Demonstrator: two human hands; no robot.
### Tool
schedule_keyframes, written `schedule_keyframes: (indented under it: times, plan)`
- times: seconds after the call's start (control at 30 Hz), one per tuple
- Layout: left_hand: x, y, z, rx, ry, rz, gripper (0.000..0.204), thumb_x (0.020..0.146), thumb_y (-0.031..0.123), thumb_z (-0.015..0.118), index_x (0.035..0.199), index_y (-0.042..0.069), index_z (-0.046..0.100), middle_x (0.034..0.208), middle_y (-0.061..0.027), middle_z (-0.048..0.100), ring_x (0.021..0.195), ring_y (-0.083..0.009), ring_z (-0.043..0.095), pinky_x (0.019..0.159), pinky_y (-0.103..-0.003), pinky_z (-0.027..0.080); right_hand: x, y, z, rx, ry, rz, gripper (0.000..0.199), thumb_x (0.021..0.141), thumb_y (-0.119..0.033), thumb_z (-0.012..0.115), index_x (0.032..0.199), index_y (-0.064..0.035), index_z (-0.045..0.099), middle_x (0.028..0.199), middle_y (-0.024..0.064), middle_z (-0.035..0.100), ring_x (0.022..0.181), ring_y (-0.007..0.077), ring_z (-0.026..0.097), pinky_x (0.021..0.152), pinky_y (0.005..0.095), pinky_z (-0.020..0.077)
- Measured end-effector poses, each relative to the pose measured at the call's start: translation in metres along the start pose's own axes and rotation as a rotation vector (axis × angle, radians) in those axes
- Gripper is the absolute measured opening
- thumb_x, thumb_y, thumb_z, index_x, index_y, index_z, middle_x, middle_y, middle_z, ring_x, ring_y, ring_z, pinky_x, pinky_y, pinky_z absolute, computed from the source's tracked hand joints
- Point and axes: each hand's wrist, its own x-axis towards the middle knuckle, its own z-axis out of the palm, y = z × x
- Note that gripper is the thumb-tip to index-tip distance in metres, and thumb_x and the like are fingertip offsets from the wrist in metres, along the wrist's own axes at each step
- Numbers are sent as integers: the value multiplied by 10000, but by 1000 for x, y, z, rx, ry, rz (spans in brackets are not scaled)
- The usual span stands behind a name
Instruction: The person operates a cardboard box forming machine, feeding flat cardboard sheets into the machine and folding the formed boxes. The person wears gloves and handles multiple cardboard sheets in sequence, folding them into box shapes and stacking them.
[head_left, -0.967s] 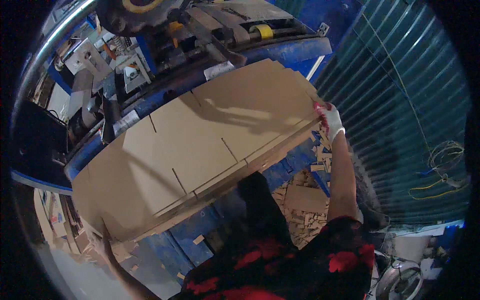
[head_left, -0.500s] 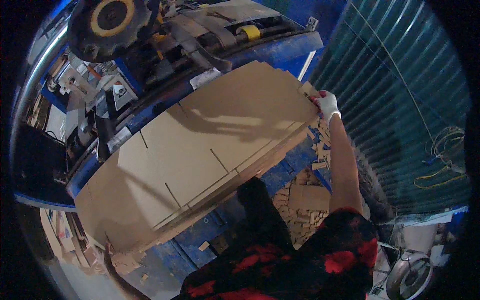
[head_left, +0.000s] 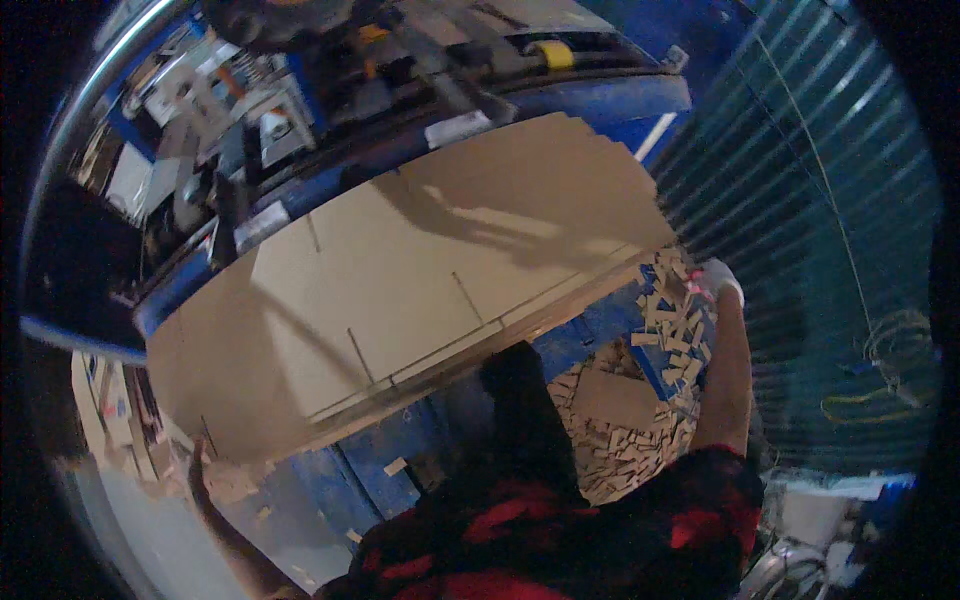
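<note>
A wide stack of slotted cardboard sheets spans the middle of the frame, slanting from lower left to upper right over a blue machine. The left hand, at the lower left, presses bare fingers up against the stack's near corner. The gloved right hand, at the right, sits just below the stack's far corner; whether it grips cannot be told. Cardboard scraps litter the floor below.

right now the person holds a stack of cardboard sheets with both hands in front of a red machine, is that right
Not quite: the machine is blue, not red, as the head view shows. The rest holds: the left hand grips the lower left corner of the cardboard sheets and the gloved right hand is at their right end.
</note>
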Motion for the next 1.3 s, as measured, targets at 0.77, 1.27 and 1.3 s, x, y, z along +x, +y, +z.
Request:
schedule_keyframes:
  times: [0.77, 1.27, 1.3]
  plan:
    - [-88, 48, -27, -1976, -190, -370, 465, 865, 159, 630, 1258, -18, 455, 1205, -156, 557, 1108, -270, 552, 939, -421, 468, -25, -155, 48, 1620, 740, -357, 630, 824, -169, 678, 1363, -19, 387, 1383, 164, 392, 1192, 235, 462, 987, 416, 401]
    - [-178, 82, -76, -1615, -213, -95, 396, 875, 109, 598, 1244, 6, 494, 1144, -81, 595, 959, -178, 612, 769, -347, 535, -192, -154, 14, 2212, -117, -548, 439, 880, -286, 602, 1254, -78, 504, 1310, 95, 500, 1192, 284, 475, 964, 460, 391]
    - [-191, 99, -73, -1363, -48, 75, 377, 862, 82, 608, 1225, 29, 520, 1126, -74, 597, 966, -167, 599, 773, -327, 515, -195, -149, 13, 2078, 13, -553, 425, 872, -253, 612, 1241, -68, 512, 1294, 99, 511, 1181, 286, 485, 960, 450, 398]
